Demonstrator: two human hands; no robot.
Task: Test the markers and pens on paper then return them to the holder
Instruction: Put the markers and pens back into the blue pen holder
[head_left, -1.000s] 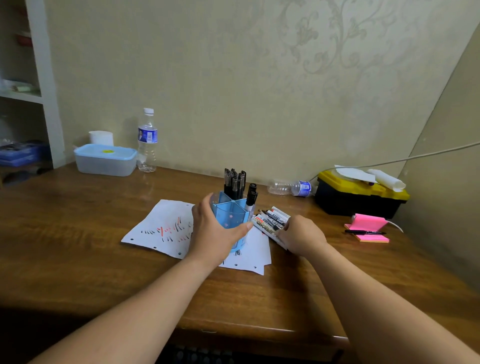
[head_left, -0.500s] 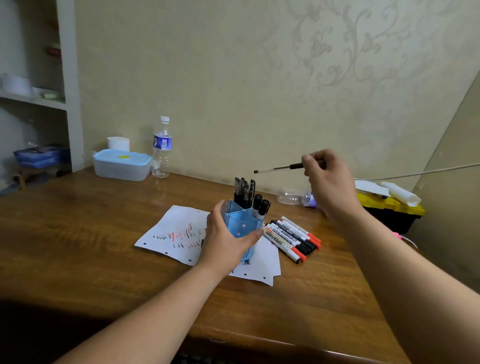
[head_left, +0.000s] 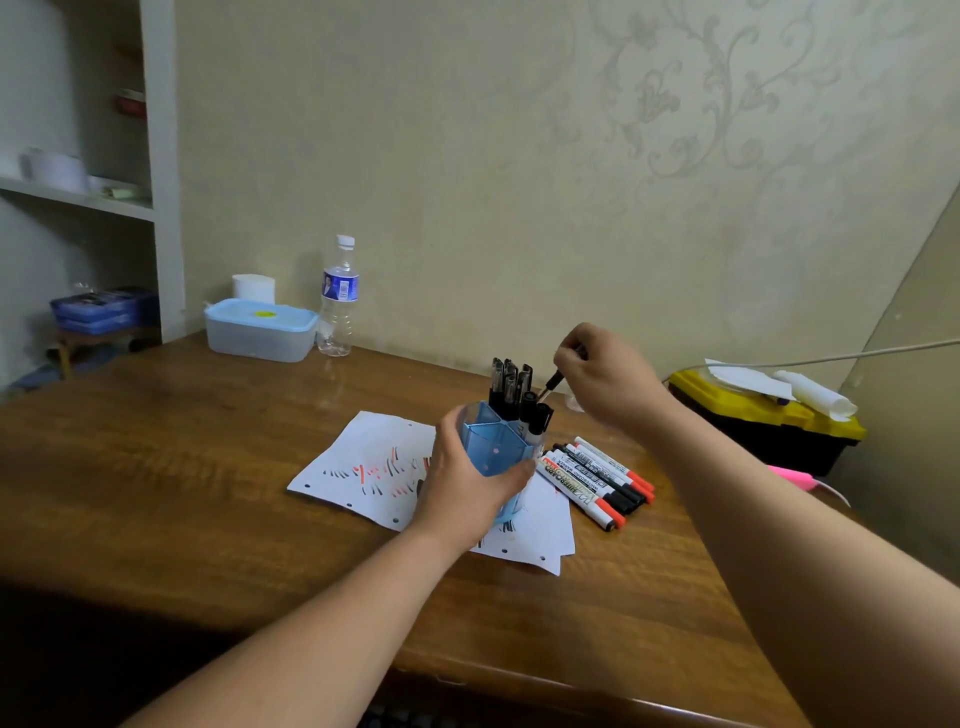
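On the wooden desk (head_left: 208, 493), left hand (head_left: 467, 483) wraps fingers and thumb round blue divided pen holder (head_left: 498, 447) standing on scribbled paper (head_left: 363, 462), right hand (head_left: 605, 376) pinches thin black pen (head_left: 551, 385) tilted tip-down just above holder's rim, whiteboard markers (head_left: 597, 480) lying just beside holder.

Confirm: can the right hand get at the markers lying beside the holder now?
Likely yes: the markers lie uncovered close to the right hand, nothing between. But that hand pinches a thin pen over the holder, so it's occupied.
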